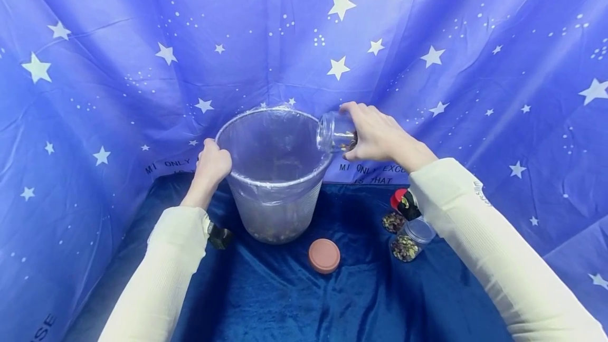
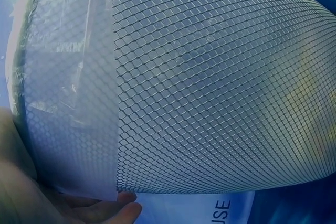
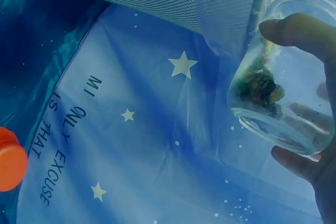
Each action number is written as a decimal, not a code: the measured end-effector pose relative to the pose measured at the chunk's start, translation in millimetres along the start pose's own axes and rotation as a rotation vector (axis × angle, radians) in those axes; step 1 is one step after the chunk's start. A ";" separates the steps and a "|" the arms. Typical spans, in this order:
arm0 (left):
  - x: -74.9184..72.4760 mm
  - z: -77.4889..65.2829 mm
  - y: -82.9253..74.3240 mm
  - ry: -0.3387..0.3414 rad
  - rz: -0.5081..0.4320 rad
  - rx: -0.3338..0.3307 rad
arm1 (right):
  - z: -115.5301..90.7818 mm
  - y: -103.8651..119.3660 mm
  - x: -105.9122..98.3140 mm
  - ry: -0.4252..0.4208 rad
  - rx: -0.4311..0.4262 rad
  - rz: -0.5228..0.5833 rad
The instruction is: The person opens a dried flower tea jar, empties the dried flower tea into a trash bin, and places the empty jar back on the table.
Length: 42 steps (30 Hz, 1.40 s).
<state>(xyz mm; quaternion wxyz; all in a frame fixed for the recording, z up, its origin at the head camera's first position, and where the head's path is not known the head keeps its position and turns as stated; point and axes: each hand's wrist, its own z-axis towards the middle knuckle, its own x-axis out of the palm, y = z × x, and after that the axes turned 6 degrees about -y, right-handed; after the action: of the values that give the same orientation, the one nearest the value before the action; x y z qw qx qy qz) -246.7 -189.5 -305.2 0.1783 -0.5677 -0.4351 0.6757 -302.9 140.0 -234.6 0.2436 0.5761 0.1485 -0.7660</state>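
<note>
In the head view, my left hand (image 1: 214, 165) grips the left rim of a mesh wastebasket (image 1: 273, 220) lined with a clear plastic bag (image 1: 266, 190). Its fingers lie along the liner's folded-over edge in the left wrist view. Across the basket, my right hand (image 1: 377, 132) holds a clear jar (image 1: 332, 133) on its side, mouth over the right rim and facing inward. A small dark clump of bits (image 3: 260, 88) lies in the jar, towards its base. Small pale bits show through the basket's lower wall.
A round pinkish-orange lid (image 1: 324, 256) lies on the dark blue cloth (image 1: 266, 300) before the basket. Near my right forearm stand a clear-lidded jar (image 1: 412, 240) of mixed bits and a red-lidded jar (image 1: 393, 221). A star-printed blue curtain (image 1: 266, 30) hangs close behind.
</note>
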 end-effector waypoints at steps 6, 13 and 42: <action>-1.8 -0.9 1.1 -0.001 0.003 -0.004 | 2.0 3.4 -2.4 -0.023 -0.083 -0.072; -1.4 -0.6 0.3 0.005 -0.001 0.006 | 3.4 5.2 -5.4 -0.048 -0.166 -0.127; 0.7 1.6 -0.6 -0.002 0.013 0.006 | 8.7 16.0 -3.1 -0.110 -0.369 -0.192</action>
<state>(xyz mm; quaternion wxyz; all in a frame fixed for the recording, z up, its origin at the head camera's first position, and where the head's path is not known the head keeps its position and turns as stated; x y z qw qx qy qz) -248.5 -189.3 -305.2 0.1750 -0.5695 -0.4294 0.6787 -300.6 122.8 -228.3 0.2785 0.4623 0.3268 -0.7758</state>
